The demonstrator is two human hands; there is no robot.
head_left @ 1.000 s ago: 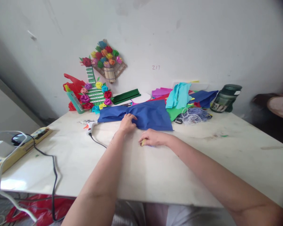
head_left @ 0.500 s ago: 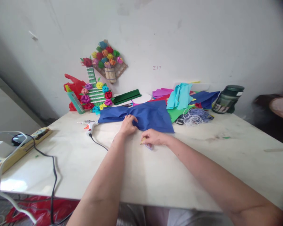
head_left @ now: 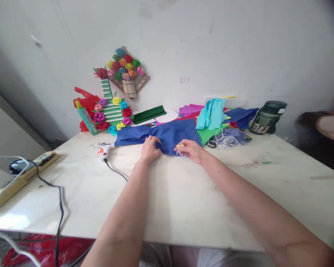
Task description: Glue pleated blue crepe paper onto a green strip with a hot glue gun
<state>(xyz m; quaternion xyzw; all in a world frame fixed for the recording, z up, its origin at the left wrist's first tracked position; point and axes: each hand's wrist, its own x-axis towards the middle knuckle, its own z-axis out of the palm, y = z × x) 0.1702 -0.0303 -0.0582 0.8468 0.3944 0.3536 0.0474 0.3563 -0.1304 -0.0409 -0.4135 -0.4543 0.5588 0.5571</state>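
Observation:
A dark blue sheet of crepe paper lies spread on the white table near its far side. My left hand rests on the sheet's front edge with its fingers curled, gripping a fold of it. My right hand is just to the right, over the same edge, with fingers pinched on a small yellowish object that I cannot make out; a bit of pale thread hangs below it.
A glue gun with a black cord lies left of the sheet. Behind are paper-flower decorations, green folded paper, coloured sheets, a bundle of thread and a dark green jar. A power strip sits at the left edge.
My right hand lifted from the table in front of the sheet and moved away from me onto the blue paper's edge, still pinching the small object. The left hand stayed put.

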